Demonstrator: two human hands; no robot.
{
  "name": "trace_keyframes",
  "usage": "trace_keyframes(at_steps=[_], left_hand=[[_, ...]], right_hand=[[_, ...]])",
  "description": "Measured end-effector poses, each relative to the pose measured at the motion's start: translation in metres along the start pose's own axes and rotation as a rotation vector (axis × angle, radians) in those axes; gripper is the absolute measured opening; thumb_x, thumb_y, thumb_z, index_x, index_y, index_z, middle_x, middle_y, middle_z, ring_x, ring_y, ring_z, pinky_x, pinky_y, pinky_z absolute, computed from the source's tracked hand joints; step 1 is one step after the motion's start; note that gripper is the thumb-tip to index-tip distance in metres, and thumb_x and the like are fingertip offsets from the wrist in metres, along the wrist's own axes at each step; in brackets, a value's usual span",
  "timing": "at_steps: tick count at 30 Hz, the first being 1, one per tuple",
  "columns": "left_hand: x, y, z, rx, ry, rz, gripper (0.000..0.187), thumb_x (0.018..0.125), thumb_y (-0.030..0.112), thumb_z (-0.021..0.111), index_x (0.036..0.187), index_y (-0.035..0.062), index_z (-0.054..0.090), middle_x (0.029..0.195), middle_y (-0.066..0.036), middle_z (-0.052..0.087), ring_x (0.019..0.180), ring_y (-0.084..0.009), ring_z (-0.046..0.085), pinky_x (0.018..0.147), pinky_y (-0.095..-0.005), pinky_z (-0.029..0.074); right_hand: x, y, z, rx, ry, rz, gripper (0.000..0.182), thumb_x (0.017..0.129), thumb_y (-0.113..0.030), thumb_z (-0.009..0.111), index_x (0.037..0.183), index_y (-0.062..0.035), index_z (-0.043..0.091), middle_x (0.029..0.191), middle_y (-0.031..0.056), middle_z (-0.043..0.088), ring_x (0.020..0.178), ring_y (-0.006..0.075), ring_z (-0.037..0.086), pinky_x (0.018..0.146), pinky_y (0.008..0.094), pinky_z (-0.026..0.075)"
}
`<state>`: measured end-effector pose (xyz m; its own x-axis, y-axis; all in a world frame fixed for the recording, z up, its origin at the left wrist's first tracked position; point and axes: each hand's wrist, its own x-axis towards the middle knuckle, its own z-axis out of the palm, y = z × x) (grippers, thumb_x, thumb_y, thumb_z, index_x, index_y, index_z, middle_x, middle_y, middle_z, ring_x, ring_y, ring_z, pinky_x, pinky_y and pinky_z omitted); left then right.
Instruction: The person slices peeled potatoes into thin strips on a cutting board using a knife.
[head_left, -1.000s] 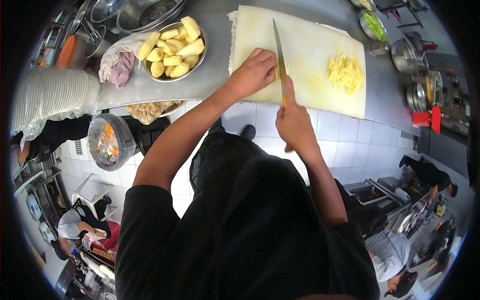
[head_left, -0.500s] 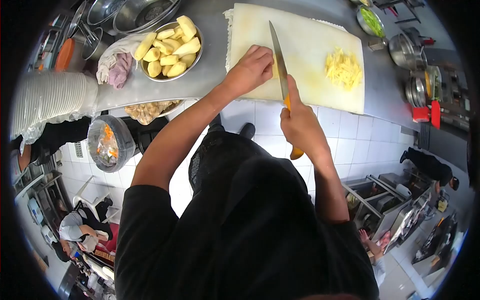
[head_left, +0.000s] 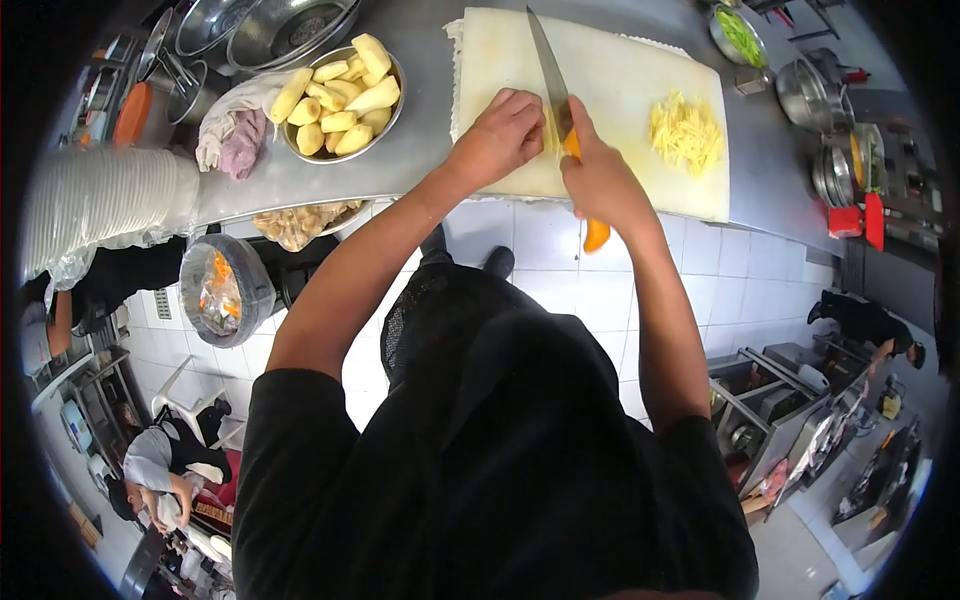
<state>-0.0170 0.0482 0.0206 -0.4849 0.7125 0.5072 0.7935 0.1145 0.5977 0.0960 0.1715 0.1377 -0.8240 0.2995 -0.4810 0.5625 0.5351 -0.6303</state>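
A white cutting board (head_left: 620, 70) lies on the metal counter, a pale cloth showing under its edges. On its left part my left hand (head_left: 503, 132) presses down with curled fingers, holding pale yellow slices (head_left: 551, 138) that it mostly hides. My right hand (head_left: 606, 182) is closed round the orange handle of a long kitchen knife (head_left: 546, 55). The blade points away from me and stands close beside my left fingertips. Toward the board's right edge rests a heap of thin pale yellow strips (head_left: 687, 132).
Left of the board stands a metal bowl (head_left: 397, 118) of peeled yellow root pieces, beside a cloth (head_left: 240, 120) and stacked plastic containers (head_left: 100, 205). A lined bin (head_left: 222, 290) is below the counter. Greens fill a bowl (head_left: 740, 38) at right. Other people (head_left: 165, 465) work farther off.
My right hand has pushed the knife forward, away from me, so the tip is farther up the board. My left hand has stayed nearly in place.
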Motion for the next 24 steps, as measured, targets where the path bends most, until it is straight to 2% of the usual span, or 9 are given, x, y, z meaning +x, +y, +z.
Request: trace_keyframes(at_steps=[3, 7, 10, 13, 16, 19, 22, 24], left_hand=[[-0.002, 0.0, 0.002, 0.009, 0.018, -0.002, 0.02, 0.077, 0.0, 0.067, 0.096, 0.0008, 0.059, 0.107, -0.011, 0.061, 0.104, -0.032, 0.056, 0.091, -0.04, 0.049], [0.0, 0.0, 0.001, -0.002, 0.022, -0.005, 0.017, 0.078, 0.0, 0.066, 0.094, 0.0004, 0.06, 0.106, -0.011, 0.061, 0.103, -0.0319, 0.056, 0.09, -0.0396, 0.049], [0.0, -0.001, 0.002, -0.008, 0.023, 0.002, 0.017, 0.078, 0.0, 0.066, 0.094, 0.0007, 0.06, 0.106, -0.011, 0.061, 0.103, -0.0318, 0.056, 0.09, -0.0398, 0.049], [0.001, -0.001, 0.001, -0.007, 0.019, 0.009, 0.017, 0.078, 0.0, 0.067, 0.094, 0.0011, 0.06, 0.106, -0.011, 0.061, 0.103, -0.0318, 0.056, 0.09, -0.0401, 0.049], [-0.001, -0.003, 0.0, -0.002, -0.009, -0.006, 0.018, 0.077, 0.0, 0.067, 0.093, 0.0015, 0.059, 0.105, -0.01, 0.061, 0.104, -0.0319, 0.056, 0.09, -0.0403, 0.049], [0.001, -0.002, 0.0, -0.001, -0.024, -0.004, 0.018, 0.077, 0.001, 0.068, 0.092, 0.0018, 0.059, 0.105, -0.01, 0.061, 0.104, -0.0321, 0.056, 0.09, -0.0402, 0.049], [0.0, -0.002, 0.0, -0.008, -0.015, 0.003, 0.019, 0.077, 0.001, 0.069, 0.094, 0.0014, 0.06, 0.106, -0.01, 0.061, 0.105, -0.0317, 0.056, 0.091, -0.0398, 0.049], [-0.001, -0.002, -0.001, -0.002, 0.001, 0.001, 0.019, 0.077, 0.001, 0.069, 0.095, 0.0012, 0.061, 0.107, -0.01, 0.062, 0.106, -0.0313, 0.056, 0.092, -0.0395, 0.049]], right_hand=[[-0.035, 0.013, 0.013, -0.127, 0.041, -0.059, 0.073, 0.092, -0.008, 0.046, 0.159, -0.0102, 0.016, 0.078, 0.0264, 0.067, 0.055, 0.0327, 0.064, 0.066, 0.0448, 0.054], [-0.063, 0.01, 0.02, -0.171, 0.031, -0.031, 0.074, 0.092, -0.005, 0.046, 0.158, -0.0098, 0.012, 0.075, 0.0286, 0.065, 0.059, 0.0397, 0.064, 0.065, 0.048, 0.053], [-0.062, 0.005, 0.026, -0.144, 0.018, -0.005, 0.074, 0.09, -0.004, 0.048, 0.156, -0.0057, 0.015, 0.087, 0.0353, 0.066, 0.085, 0.0534, 0.064, 0.082, 0.0588, 0.048], [-0.024, 0.027, 0.052, -0.131, 0.114, -0.056, 0.075, 0.092, -0.006, 0.045, 0.159, -0.0122, 0.011, 0.077, 0.0293, 0.065, 0.061, 0.0433, 0.064, 0.065, 0.049, 0.053], [0.027, 0.032, 0.042, -0.161, 0.227, -0.239, 0.075, 0.092, -0.007, 0.044, 0.159, -0.0121, 0.012, 0.081, 0.0291, 0.066, 0.057, 0.0398, 0.064, 0.064, 0.0457, 0.054], [0.028, 0.004, 0.006, 0.029, 0.03, -0.053, 0.075, 0.091, -0.007, 0.044, 0.159, -0.011, 0.013, 0.081, 0.0262, 0.067, 0.052, 0.0332, 0.063, 0.063, 0.0426, 0.055], [0.0, 0.008, 0.006, -0.099, -0.003, -0.034, 0.075, 0.09, -0.007, 0.043, 0.159, -0.0106, 0.014, 0.08, 0.0235, 0.067, 0.051, 0.0279, 0.062, 0.063, 0.0409, 0.055], [-0.027, 0.01, 0.012, -0.128, 0.01, -0.03, 0.074, 0.091, -0.007, 0.043, 0.159, -0.0112, 0.014, 0.079, 0.0232, 0.066, 0.051, 0.0281, 0.062, 0.063, 0.0414, 0.054]])
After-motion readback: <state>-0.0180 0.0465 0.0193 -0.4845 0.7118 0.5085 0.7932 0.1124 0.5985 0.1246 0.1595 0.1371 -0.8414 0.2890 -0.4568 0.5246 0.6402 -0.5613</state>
